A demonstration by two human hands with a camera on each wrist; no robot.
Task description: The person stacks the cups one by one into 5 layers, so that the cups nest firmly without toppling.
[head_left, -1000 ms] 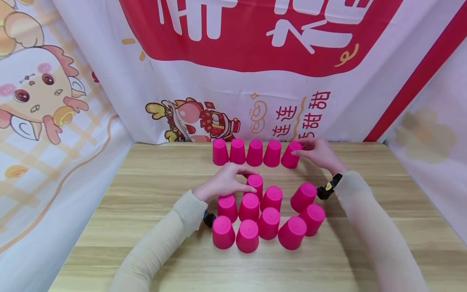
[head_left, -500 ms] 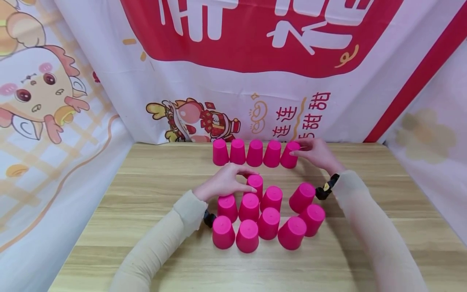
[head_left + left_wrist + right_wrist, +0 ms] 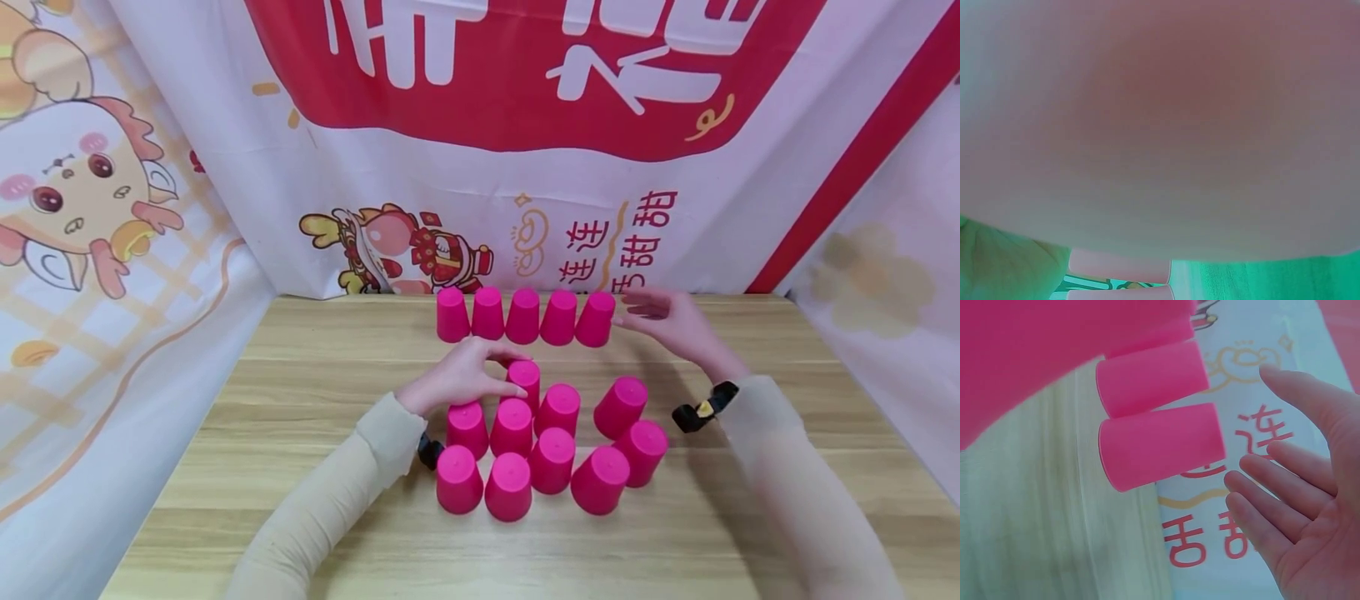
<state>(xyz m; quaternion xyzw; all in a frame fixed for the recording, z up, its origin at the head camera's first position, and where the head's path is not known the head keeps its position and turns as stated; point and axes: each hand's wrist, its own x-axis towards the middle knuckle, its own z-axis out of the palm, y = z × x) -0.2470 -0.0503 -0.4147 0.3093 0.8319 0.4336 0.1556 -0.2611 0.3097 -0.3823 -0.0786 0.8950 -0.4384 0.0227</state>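
Pink cups stand upside down on the wooden table. Several form a row along its back edge, ending on the right with an end cup. Just to the right of that cup is my right hand, its fingers apart from it. The right wrist view shows this hand spread and holding nothing, with the end cup beside it. My left hand grips a cup at the back of the nearer group between thumb and fingers. A large blurred surface fills most of the left wrist view.
Nearer cups include a front-left cup, a front cup and a right-hand cup. A printed cloth hangs directly behind the table, with more cloth at both sides.
My right hand has let go of the end cup in the back row and drawn away to the right. That cup stands slightly closer to its neighbour. My left hand stays put.
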